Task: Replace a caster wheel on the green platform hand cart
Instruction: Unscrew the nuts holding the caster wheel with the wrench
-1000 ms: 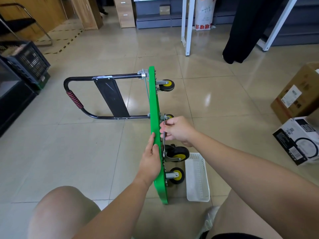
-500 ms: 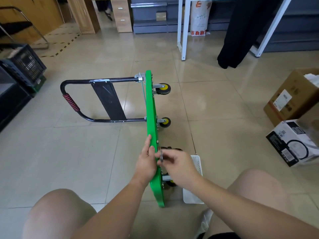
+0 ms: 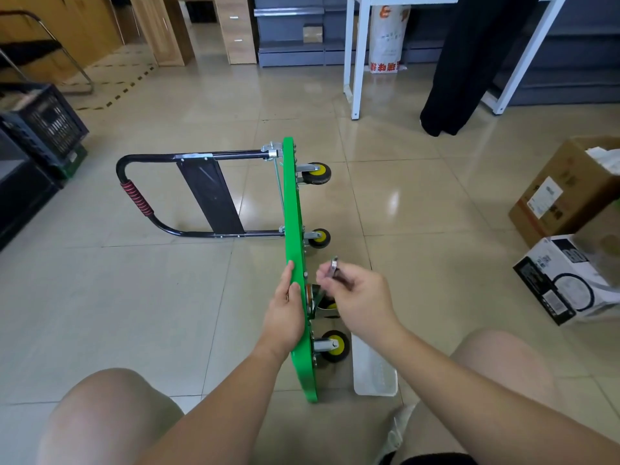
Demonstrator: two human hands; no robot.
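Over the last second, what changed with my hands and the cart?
The right hand pulled its tool off the underside of the cart and drew back toward you. It now holds the tool in the air, clear of the deck. The left hand still grips the deck edge, and the cart still stands on its side.

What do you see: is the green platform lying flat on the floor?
No, the green platform stands on its long edge on the floor, the left hand holds its upper edge, and its wheels point sideways.
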